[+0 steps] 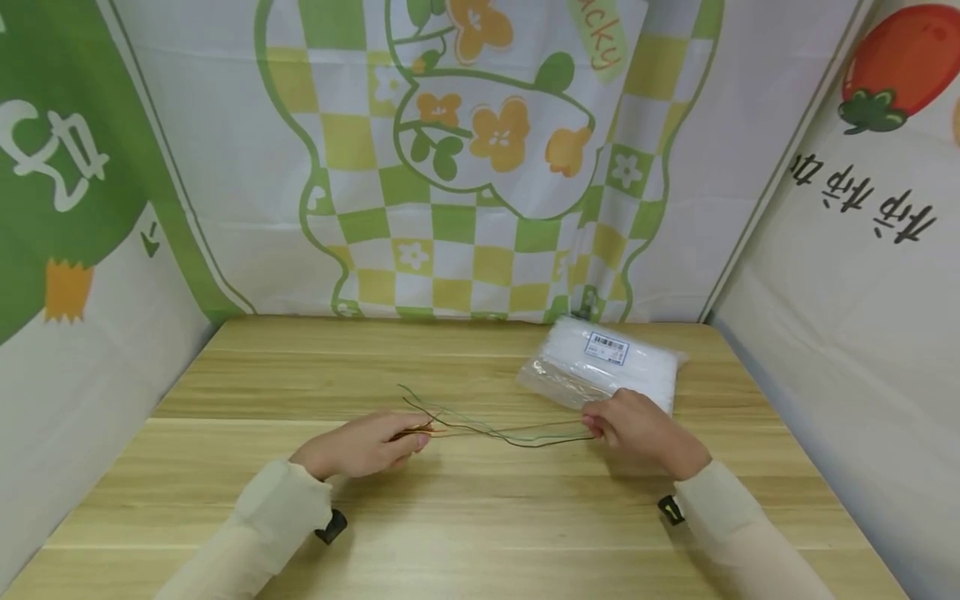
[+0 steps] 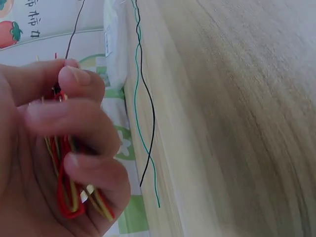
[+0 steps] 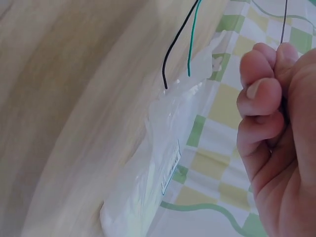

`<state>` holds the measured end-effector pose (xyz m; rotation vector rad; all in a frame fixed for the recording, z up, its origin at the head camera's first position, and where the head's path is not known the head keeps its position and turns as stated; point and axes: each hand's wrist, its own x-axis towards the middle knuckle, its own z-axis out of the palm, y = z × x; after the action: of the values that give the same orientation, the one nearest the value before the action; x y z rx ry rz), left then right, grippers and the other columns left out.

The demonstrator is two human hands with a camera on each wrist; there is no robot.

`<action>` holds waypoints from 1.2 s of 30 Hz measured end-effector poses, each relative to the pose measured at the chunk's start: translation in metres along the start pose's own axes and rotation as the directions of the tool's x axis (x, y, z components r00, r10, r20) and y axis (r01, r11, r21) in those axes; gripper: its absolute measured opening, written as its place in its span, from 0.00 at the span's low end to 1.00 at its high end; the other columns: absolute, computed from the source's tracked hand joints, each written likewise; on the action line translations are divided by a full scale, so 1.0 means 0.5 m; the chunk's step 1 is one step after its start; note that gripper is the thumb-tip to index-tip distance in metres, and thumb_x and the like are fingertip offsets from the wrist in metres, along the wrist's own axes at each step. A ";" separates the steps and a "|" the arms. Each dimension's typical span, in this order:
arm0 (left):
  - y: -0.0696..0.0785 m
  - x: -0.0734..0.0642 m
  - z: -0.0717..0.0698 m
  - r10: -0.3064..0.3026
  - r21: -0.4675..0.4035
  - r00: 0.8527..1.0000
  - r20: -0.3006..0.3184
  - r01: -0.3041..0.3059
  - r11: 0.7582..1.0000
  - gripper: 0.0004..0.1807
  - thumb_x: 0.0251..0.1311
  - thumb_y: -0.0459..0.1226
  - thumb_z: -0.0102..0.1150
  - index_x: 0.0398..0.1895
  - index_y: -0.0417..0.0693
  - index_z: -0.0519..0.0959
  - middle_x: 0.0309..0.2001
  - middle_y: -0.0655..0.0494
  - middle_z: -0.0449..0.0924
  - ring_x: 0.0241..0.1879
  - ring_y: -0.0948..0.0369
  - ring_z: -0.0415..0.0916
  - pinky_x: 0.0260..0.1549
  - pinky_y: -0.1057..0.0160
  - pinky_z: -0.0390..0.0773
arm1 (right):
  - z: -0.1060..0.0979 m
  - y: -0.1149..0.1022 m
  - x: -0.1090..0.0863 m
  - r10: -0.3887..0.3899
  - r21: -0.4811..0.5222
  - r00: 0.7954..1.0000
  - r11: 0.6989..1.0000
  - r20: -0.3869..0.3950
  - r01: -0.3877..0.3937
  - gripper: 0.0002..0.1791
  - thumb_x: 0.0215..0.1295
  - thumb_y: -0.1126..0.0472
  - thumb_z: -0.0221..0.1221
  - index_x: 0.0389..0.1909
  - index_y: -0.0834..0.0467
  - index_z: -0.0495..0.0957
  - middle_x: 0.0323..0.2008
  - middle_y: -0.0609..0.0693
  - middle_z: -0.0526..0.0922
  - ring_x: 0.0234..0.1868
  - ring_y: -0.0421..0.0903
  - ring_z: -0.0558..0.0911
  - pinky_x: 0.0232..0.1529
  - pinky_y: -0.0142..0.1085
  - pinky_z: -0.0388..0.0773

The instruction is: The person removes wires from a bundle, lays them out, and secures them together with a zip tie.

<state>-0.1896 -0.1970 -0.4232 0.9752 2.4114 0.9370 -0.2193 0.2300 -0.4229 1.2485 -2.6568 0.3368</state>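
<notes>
My left hand (image 1: 367, 446) grips a folded bundle of red and yellow wires (image 2: 71, 213), with the fingers curled round it. One thin dark wire (image 3: 284, 22) runs nearly straight between the two hands. Its other end is pinched between thumb and forefinger of my right hand (image 1: 637, 425), whose other fingers curl in toward the palm. A green wire (image 2: 136, 103) and a black wire (image 2: 153, 118) stretch, wavy and crossing each other, over the wooden table, beyond the hands in the left wrist view.
Behind my right hand, a clear plastic bag of white material (image 1: 645, 367) with a printed label (image 1: 607, 348) lies at the table's back right. The wooden table (image 1: 450, 533) ends at a patterned cloth backdrop (image 1: 450, 250), with cloth walls on both sides.
</notes>
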 end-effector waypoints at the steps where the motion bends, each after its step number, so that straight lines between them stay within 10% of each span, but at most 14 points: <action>1: 0.000 -0.002 -0.001 0.000 -0.005 1.000 0.006 0.000 1.000 0.21 0.85 0.49 0.42 0.50 0.42 0.78 0.17 0.66 0.66 0.14 0.70 0.61 0.25 0.67 0.71 | -0.001 0.001 0.000 -0.007 -0.003 1.000 1.000 -0.009 0.007 0.20 0.70 0.70 0.63 0.20 0.49 0.72 0.16 0.37 0.71 0.20 0.29 0.64 0.26 0.28 0.69; 10: 0.000 -0.012 -0.005 0.039 -0.061 0.998 0.045 -0.036 0.997 0.21 0.85 0.47 0.42 0.33 0.46 0.74 0.20 0.64 0.71 0.17 0.69 0.68 0.26 0.67 0.73 | 0.004 0.014 -0.002 -0.025 -0.007 0.999 1.000 -0.040 0.024 0.19 0.70 0.68 0.65 0.21 0.50 0.72 0.17 0.37 0.72 0.20 0.29 0.65 0.26 0.28 0.69; 26: -0.030 -0.065 -0.031 -0.099 -0.269 0.992 -0.075 0.076 0.960 0.20 0.84 0.46 0.46 0.52 0.35 0.75 0.25 0.58 0.65 0.19 0.68 0.57 0.19 0.65 0.65 | -0.005 0.040 -0.042 0.058 -0.061 0.997 0.996 -0.058 -0.061 0.22 0.68 0.70 0.65 0.19 0.48 0.70 0.16 0.36 0.70 0.19 0.30 0.64 0.24 0.28 0.66; 32: -0.047 -0.064 -0.042 -0.046 -0.193 0.988 -0.147 0.017 0.981 0.19 0.85 0.44 0.45 0.48 0.36 0.77 0.23 0.60 0.66 0.18 0.69 0.57 0.20 0.67 0.66 | -0.012 0.038 -0.036 0.010 -0.015 0.998 1.000 -0.061 -0.011 0.20 0.72 0.68 0.63 0.21 0.48 0.72 0.17 0.34 0.70 0.20 0.29 0.66 0.25 0.28 0.68; 36: -0.032 -0.052 -0.037 -0.123 -0.100 0.963 -0.241 0.101 0.990 0.16 0.80 0.48 0.54 0.46 0.45 0.79 0.27 0.60 0.71 0.23 0.67 0.63 0.25 0.66 0.69 | -0.010 0.022 -0.019 -0.037 0.036 0.997 0.999 -0.074 0.039 0.19 0.70 0.70 0.63 0.21 0.49 0.75 0.17 0.35 0.74 0.21 0.26 0.66 0.24 0.26 0.69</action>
<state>-0.1896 -0.2325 -0.4191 0.7188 2.5712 1.1710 -0.2216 0.2452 -0.4221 1.2706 -2.5735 0.4205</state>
